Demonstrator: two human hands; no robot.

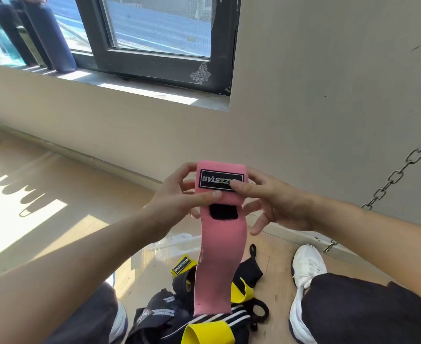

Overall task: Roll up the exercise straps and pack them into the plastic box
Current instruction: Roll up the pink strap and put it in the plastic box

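A person seated on a wooden floor holds a pink strap (220,247) at centre frame, its top end rolled over. The left hand (179,194) pinches the roll, thumb pressed on its front; the right hand (274,202) grips the labelled end, lower fingers loosely spread. The tail hangs onto a pile of black and yellow straps (204,316) at bottom centre, beside what looks like a clear plastic box (164,247).

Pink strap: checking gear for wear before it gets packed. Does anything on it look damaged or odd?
The pink strap looks slightly worn: partway down the hanging length its left edge is whitish and ragged, and a small dark spot sits lower down. Nothing else on it stands out.
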